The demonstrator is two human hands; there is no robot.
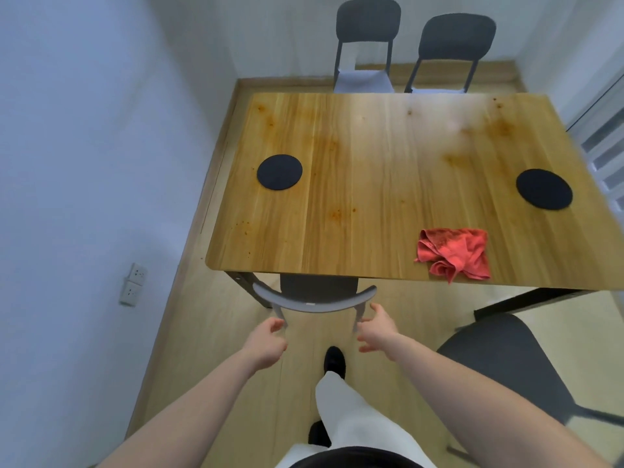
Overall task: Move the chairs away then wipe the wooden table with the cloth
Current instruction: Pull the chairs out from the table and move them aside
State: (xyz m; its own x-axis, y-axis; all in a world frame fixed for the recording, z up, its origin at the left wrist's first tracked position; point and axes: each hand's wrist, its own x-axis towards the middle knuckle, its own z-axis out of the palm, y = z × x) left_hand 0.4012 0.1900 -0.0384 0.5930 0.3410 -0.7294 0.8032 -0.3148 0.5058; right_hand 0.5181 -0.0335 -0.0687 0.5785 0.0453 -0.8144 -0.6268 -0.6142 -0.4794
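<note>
Step in hand: while the chairs are being cleared, the tucked chair [315, 298] at the worktop's [388, 170] six o'clock edge is being approached by both hands.
Left hand [266, 344]: fingers are being held loosely curled and empty, just beside the backrest's left post, apart from it.
Right hand [378, 329]: fingers are being held spread and empty, near the right post.
Handling: the chair is being judged rigid and fairly light; its curved backrest is best gripped at both ends and slid straight back.
Other chairs: two [366, 45] [454, 52] are being left at twelve o'clock; one [506, 369] is standing clear at four o'clock.
Cloth [454, 253]: soft and crumpled, it is being left on the worktop at four o'clock, beside stains and two dark coasters [279, 172] [543, 189].
</note>
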